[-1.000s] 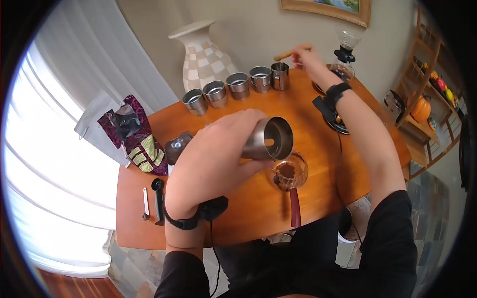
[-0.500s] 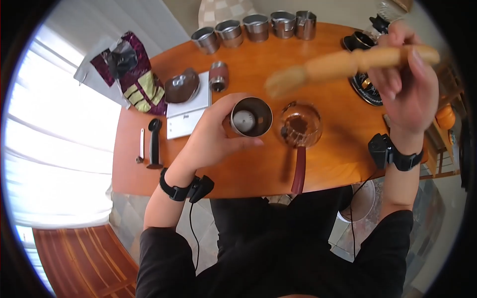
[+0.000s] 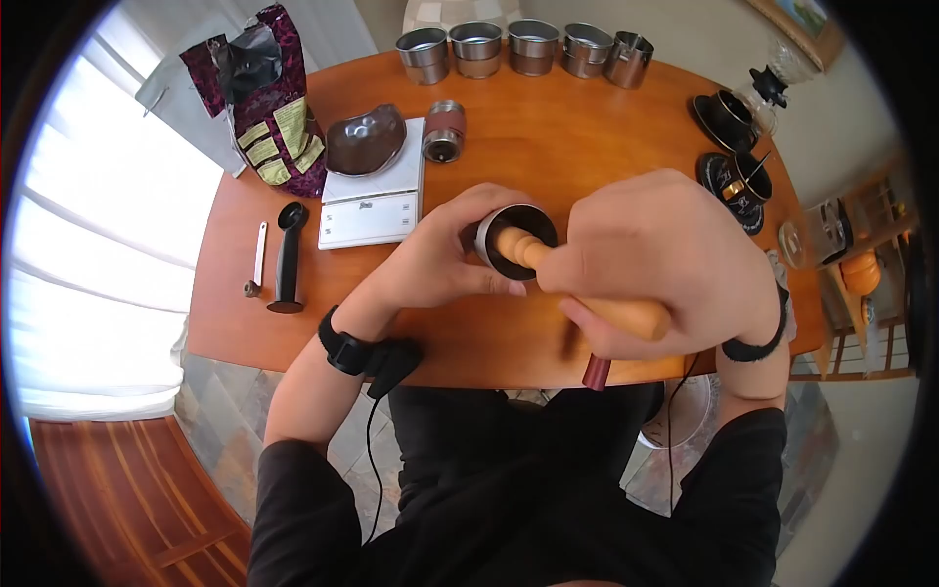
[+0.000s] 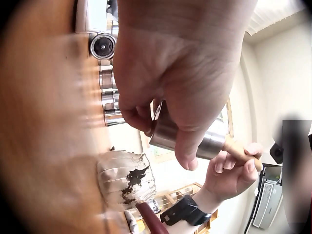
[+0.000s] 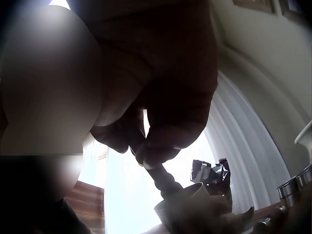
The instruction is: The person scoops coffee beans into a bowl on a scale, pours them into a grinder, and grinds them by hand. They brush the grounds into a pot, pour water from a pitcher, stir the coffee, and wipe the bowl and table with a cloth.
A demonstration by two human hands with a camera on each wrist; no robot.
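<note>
My left hand (image 3: 425, 249) grips a steel cup (image 4: 210, 145) round its side, tilted with its mouth toward my right hand. My right hand (image 3: 670, 259) holds the wooden handle of a brush (image 3: 518, 247), fingers curled round it. The brush's front end is inside the cup, so its bristles are hidden. Below the hands stands a ribbed glass pot (image 4: 113, 178) with dark grounds on its inner wall. In the head view the right hand covers most of it, and only its dark red handle (image 3: 596, 374) shows near the table's front edge.
To the left, a brown dish (image 3: 367, 142) sits on a white scale (image 3: 367, 220) beside a purple bag (image 3: 284, 137). A black scoop (image 3: 289, 254), a small spoon (image 3: 259, 254) and a steel grinder (image 3: 445, 127) lie around it. Several steel cups (image 3: 533, 49) line the back; black cups (image 3: 729, 117) stand right.
My right hand has brought the brush from the back right, by the steel cups, across to the left and into the held cup. The left hand keeps its grip, and the view has tilted down.
</note>
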